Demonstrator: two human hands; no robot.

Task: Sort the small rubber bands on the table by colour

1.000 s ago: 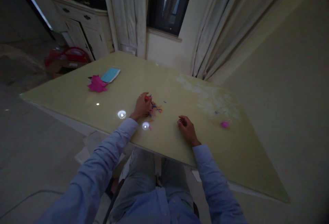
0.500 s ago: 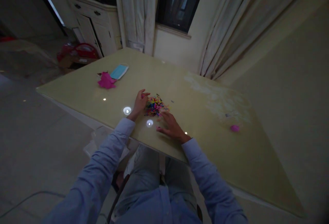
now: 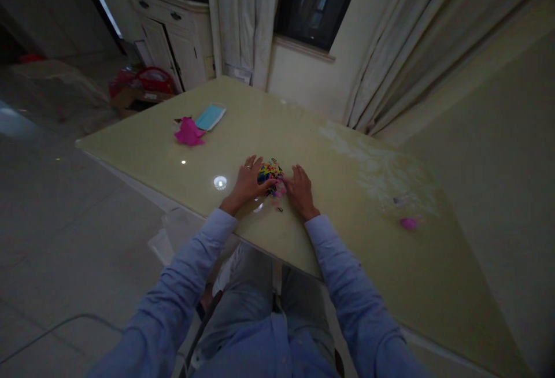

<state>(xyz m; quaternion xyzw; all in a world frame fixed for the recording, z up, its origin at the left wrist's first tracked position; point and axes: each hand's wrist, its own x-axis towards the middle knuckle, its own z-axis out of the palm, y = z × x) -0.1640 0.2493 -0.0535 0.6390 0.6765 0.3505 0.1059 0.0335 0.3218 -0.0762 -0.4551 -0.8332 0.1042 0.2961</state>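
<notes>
A few loose pieces (image 3: 280,210) lie on the table (image 3: 347,251), between its near edge and the hands. The left hand (image 3: 248,183) is placed inboard of the near edge, palm down, with fingers extended and thumb spread over the pile (image 3: 272,169) of small multicoloured pieces. The right hand (image 3: 299,189) is positioned on the opposite side, fingers extended toward the far edge and thumb directed at the pile. The pile is located between the two hands; the dim view does not show whether any piece is pinched at the fingertips. A small pink item (image 3: 408,223) lies toward the right edge. A crumpled magenta item (image 3: 189,132) lies in the left part, and a blue face mask (image 3: 210,117) lies just beside it, toward the far left corner. Beyond that corner stand a white cabinet (image 3: 186,43) and a pale curtain (image 3: 243,19).
</notes>
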